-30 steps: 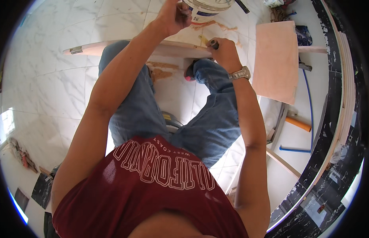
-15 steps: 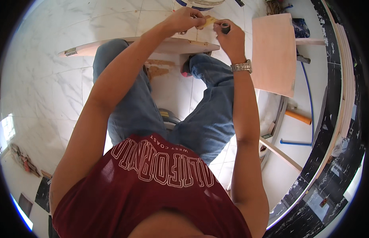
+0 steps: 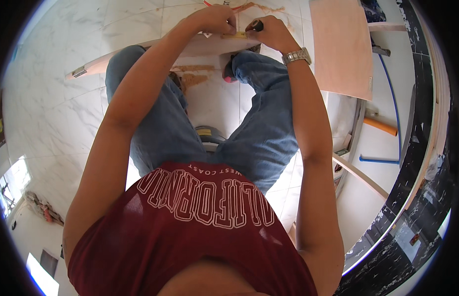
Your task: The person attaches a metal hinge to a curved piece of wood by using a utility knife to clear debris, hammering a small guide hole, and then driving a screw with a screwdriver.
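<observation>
A long pale wooden board [image 3: 140,56] lies across my knees. My left hand [image 3: 214,19] rests on its far edge, fingers curled onto the end of a short yellow measuring strip [image 3: 238,35] that lies flat on the board. Just to the right, my right hand [image 3: 271,30] grips a small dark marker-like tool [image 3: 254,24] with its tip at the strip. There is a metal wristwatch [image 3: 296,55] on my right wrist. The two hands almost touch.
I sit on a low stool [image 3: 207,134] on white marble floor tiles, with sawdust [image 3: 192,79] between my feet. A pinkish panel [image 3: 340,49] lies to the right. Beyond it are an orange-handled tool [image 3: 380,126], a blue rod [image 3: 393,98], a thin wooden strip [image 3: 362,172] and a dark marble surface [image 3: 417,172].
My left hand has come away from a white round container at the far side and down onto the board, next to my right hand. The yellow strip now lies between them.
</observation>
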### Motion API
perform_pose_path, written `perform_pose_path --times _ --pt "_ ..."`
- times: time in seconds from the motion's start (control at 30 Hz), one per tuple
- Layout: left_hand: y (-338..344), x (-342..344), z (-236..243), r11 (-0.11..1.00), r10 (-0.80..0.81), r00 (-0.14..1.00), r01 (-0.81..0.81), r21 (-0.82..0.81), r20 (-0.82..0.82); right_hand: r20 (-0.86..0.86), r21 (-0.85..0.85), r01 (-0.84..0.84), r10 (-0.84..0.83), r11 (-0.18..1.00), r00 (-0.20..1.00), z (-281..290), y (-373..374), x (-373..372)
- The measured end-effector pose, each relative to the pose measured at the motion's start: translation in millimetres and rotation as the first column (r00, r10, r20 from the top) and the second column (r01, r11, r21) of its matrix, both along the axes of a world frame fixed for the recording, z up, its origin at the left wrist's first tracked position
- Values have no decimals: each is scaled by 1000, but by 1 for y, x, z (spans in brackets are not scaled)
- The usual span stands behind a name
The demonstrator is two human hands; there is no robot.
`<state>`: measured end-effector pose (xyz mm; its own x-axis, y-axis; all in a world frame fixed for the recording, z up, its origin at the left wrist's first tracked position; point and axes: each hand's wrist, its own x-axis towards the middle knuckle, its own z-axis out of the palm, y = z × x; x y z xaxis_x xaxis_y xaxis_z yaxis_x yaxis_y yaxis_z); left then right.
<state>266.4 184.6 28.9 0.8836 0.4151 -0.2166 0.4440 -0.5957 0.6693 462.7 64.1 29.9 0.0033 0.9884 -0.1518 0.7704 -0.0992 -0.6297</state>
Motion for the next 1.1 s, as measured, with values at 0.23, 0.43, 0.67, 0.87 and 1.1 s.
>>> perform_pose_path --times 0.23,0.43,0.67,0.87,1.1 --pt "-19 -10 -11 996 -30 980 12 91 196 124 4 -17 16 1000 992 -18 13 3" --pt "-38 -13 -18 963 41 986 -82 257 164 63 25 -39 38 999 997 -18 16 5" --pt "-44 -14 -8 959 58 970 -120 256 237 -5 -162 29 -30 986 1000 6 10 -1" --pt "-41 -16 -10 970 88 969 -136 201 231 -10 -125 102 -104 987 995 17 3 -3" --pt "-45 -10 1 987 141 983 -149 64 121 -2 -161 92 -94 983 996 22 3 -2"
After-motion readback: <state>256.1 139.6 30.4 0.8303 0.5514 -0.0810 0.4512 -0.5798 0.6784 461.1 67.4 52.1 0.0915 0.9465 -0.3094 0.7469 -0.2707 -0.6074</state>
